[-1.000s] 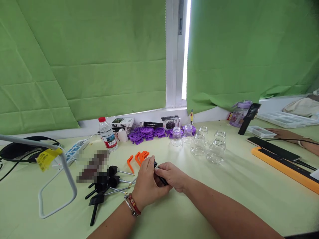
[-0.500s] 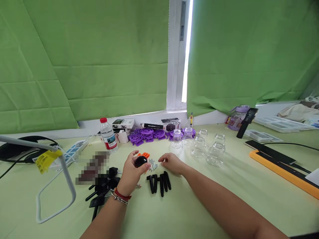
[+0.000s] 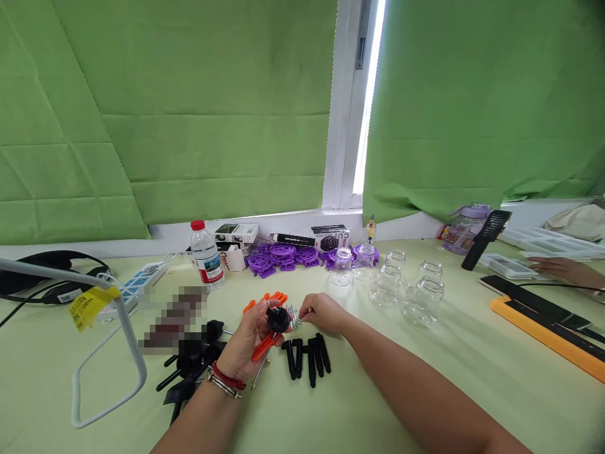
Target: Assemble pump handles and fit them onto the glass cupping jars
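My left hand [image 3: 249, 334] is closed around a black round plastic part [image 3: 278, 320], its hollow side now facing me. An orange plastic piece [image 3: 265, 346] shows under that part, against my fingers. My right hand [image 3: 324, 313] is closed in a pinch beside a small pile of silver screws [image 3: 295, 319]; what its fingertips hold, if anything, is too small to make out. Several black plastic handles [image 3: 311, 362] lie in front of the screws. More orange pieces [image 3: 274, 296] lie behind my left hand. Black parts with metal rods [image 3: 191, 362] lie left of it.
Clear jars [image 3: 422, 302] stand upside down at right, near purple plastic parts [image 3: 283, 253]. A water bottle [image 3: 207, 258] stands at back left. A grey metal frame [image 3: 135, 343] juts in at left. Another person's hand [image 3: 560, 270] rests near plastic cases at far right.
My left hand has turned the black part so its hollow side shows, and an orange piece is now visible beneath it. My right hand stays by the screws. Another person's hand has appeared at right.
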The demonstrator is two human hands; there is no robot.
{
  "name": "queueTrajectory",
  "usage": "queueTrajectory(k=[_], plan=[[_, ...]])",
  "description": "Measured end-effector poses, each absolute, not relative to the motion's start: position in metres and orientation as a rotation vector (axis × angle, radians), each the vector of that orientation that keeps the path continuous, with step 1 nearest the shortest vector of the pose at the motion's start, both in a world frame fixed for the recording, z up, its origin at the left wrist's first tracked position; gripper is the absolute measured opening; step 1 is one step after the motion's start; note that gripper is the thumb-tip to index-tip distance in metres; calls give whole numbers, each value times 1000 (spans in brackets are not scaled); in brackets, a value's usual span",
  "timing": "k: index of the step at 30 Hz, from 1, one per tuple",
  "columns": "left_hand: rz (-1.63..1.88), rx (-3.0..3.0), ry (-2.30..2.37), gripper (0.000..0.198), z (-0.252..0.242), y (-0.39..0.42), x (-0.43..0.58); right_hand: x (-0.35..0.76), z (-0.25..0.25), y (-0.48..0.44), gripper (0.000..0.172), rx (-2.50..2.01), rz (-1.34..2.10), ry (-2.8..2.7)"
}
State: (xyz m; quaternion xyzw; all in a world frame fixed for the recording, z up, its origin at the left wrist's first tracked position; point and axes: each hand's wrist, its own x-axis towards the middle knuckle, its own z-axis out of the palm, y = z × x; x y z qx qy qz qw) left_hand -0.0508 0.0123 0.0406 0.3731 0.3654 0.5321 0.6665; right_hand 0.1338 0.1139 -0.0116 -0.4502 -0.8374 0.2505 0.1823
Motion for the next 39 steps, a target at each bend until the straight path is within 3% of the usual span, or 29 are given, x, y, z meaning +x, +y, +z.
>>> queueTrajectory(k=[18, 24, 28, 30, 35, 39], plan=[[1035, 814, 880, 50, 40, 13, -47, 137, -14, 111, 10, -1212, 549, -2477], [998, 769, 900, 55, 32, 18, -48, 139, -13, 108, 4, -1183, 587, -2445], [984, 772, 891, 52, 29, 19, -49, 142, -10, 103, 8, -1205, 646, -2296], [969, 774, 899, 52, 29, 19, -48, 142, -6, 99, 12, -1188, 754, -2184], [907, 810, 909, 56, 31, 16, -44, 137, 19, 80, 24, -845, 1439, -1664], [882, 847, 910, 57, 34, 13, -43, 134, 36, 65, 33, -794, 1601, -1624]])
